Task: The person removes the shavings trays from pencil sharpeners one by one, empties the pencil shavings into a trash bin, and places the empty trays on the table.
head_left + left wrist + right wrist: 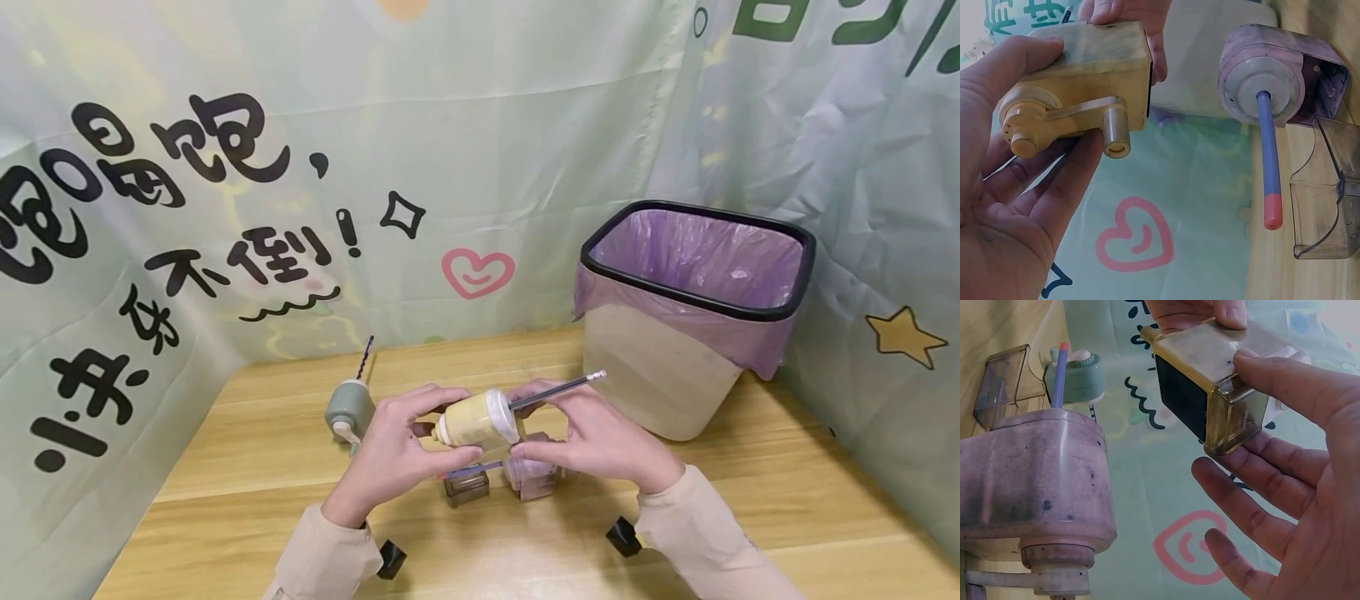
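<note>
Both hands hold a yellow crank pencil sharpener (468, 421) above the table, tilted on its side. My left hand (390, 450) grips its body at the crank end, thumb on one face and fingers round the other. At the front end, my right hand (600, 442) pinches it by the clear shavings drawer (1244, 419), thumb opposite the fingers. A dark pencil (555, 390) sticks out of its front. Below stands a pink sharpener (1279, 40) with a blue, red-tipped pencil (1269, 156) in its hole. A transparent brown drawer (1325, 200) lies beside it.
A green sharpener (351, 404) with a dark patterned pencil (365, 358) stands at the back left of the wooden table (247, 467). On the right at the back is a bin (660, 367) lined with a purple bag. Printed cloth (480, 167) hangs behind.
</note>
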{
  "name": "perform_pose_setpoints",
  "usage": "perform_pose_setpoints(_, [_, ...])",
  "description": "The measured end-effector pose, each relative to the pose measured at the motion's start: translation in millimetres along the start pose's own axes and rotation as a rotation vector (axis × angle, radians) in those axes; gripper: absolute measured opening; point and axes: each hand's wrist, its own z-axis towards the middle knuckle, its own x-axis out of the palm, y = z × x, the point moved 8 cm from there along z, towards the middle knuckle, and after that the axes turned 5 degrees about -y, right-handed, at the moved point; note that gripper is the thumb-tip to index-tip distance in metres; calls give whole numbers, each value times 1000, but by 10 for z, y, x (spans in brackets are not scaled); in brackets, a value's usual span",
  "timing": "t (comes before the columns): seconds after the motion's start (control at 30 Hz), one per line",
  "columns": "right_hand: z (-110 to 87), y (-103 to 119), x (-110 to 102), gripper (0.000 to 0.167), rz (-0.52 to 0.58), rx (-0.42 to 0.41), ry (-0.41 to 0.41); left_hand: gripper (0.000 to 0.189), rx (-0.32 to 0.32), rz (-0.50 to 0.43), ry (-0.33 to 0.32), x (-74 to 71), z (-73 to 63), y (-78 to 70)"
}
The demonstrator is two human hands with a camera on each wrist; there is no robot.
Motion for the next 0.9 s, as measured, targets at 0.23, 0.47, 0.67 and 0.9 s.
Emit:
perform_pose_setpoints(0.23, [2,14,-23,48,-13,-2,-11,49,-2,-1,-11,-1,10,-5])
perform_pose_setpoints(0.47, [12,32,-26,45,-2,-17,3,49,3,0,9,3,16,8])
perform_pose_setpoints(0.67, [21,27,-20,46,-12,-6,-6,49,10,5,-5,-2,12,2])
perform_pose_setpoints(0.9, [-2,25,-7,47,-5,15,2,50,23,-5,6,5,-10,6])
